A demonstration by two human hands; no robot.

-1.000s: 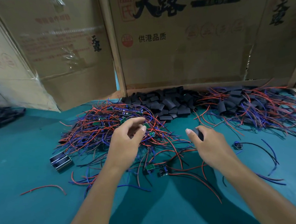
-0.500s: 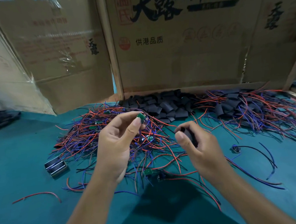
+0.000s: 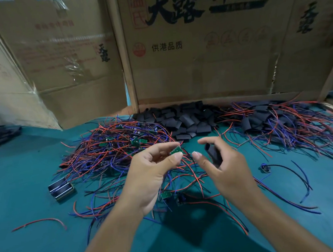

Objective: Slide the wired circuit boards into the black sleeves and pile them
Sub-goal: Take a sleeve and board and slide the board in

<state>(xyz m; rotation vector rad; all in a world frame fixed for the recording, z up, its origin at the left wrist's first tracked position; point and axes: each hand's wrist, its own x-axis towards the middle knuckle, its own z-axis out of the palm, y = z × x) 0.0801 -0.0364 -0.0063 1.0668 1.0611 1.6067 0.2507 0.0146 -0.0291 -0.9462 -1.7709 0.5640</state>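
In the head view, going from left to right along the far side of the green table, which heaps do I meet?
Pile of bare wired boards → heap of empty black sleeves → pile of sleeved boards.

Open teal tabletop (image 3: 26, 200) along the near edge and far left, crossed only by a stray red wire (image 3: 38, 221). Blocked ahead by the tangle of wired boards (image 3: 113, 151), just behind it the heap of black sleeves (image 3: 183, 120), and to the right the sleeved pile (image 3: 283, 122). Walled off at the back by upright cardboard boxes (image 3: 197, 72). Small metal part (image 3: 61, 189) left of the tangle; loose black lead (image 3: 284, 171) at right.
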